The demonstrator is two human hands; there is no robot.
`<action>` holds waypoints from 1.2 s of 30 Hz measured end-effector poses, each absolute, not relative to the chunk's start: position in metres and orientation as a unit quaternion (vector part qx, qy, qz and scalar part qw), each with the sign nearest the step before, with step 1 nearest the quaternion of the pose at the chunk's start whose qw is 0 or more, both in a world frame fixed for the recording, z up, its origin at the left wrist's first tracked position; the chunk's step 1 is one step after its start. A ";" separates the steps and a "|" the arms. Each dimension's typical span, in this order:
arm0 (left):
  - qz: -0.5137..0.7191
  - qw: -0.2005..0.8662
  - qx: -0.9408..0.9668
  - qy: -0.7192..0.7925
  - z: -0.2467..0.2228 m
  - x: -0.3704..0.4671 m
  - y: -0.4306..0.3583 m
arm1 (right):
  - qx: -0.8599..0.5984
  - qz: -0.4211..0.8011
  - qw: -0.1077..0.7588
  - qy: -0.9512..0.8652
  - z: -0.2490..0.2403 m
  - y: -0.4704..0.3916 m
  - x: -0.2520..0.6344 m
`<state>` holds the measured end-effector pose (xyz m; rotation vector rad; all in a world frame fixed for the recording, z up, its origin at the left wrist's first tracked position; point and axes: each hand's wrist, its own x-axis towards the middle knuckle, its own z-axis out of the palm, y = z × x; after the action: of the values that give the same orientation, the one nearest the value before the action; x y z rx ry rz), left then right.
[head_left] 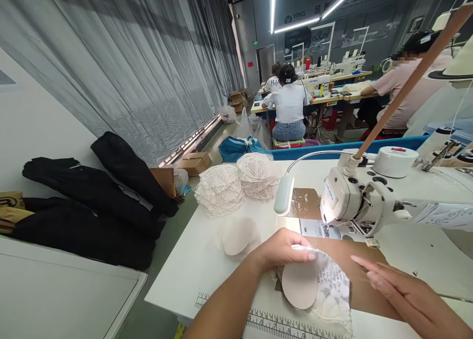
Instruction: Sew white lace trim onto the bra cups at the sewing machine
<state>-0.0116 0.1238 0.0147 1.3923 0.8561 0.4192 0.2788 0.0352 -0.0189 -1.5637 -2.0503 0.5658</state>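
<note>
The left grip (309, 251) pinched the upper edge of the lace piece (334, 285); the right grip (364, 270) was just right of it, its closure unclear. Below both spread the white worktop (207, 260). Beyond them stood the sewing machine (345, 196). Two lace stacks (220, 188) sat beyond and left of the left grip; one oval pad (300, 286) lay against the lace just below it.
</note>
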 end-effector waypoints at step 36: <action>0.090 0.622 0.693 0.354 0.014 -0.043 0.138 | -0.538 0.442 0.214 -0.686 -0.012 0.065 0.216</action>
<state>-0.0434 0.1378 0.0141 1.5919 0.8134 0.2065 0.2163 0.0649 -0.0124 -1.4916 -1.9021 1.2250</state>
